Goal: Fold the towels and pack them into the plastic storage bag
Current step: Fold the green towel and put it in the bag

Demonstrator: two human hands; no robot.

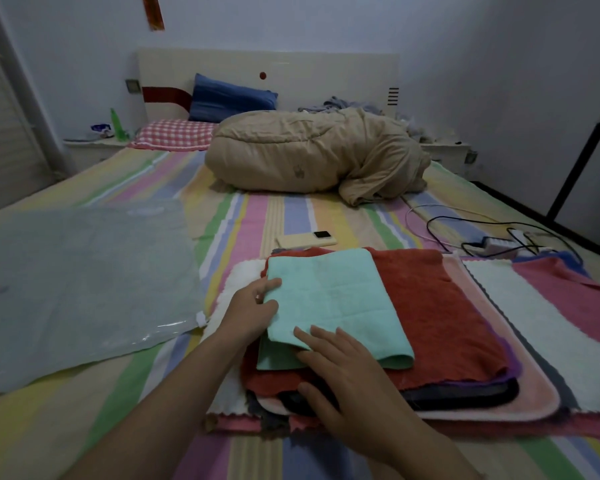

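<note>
A mint green towel (333, 299), folded over, lies on top of a stack of flat towels: a red towel (440, 306), then purple, dark, pink and white ones (541, 323) beneath. My left hand (253, 310) grips the green towel's left edge, thumb on top. My right hand (340, 372) rests with spread fingers on the green towel's near corner. The clear plastic storage bag (77, 282) lies flat on the bed to the left, apart from the stack.
A phone (307, 239) lies just behind the stack. A power strip with cables (499, 242) sits at the right. A rolled tan quilt (312, 157) and pillows (177, 133) fill the far end of the striped bed (125, 375).
</note>
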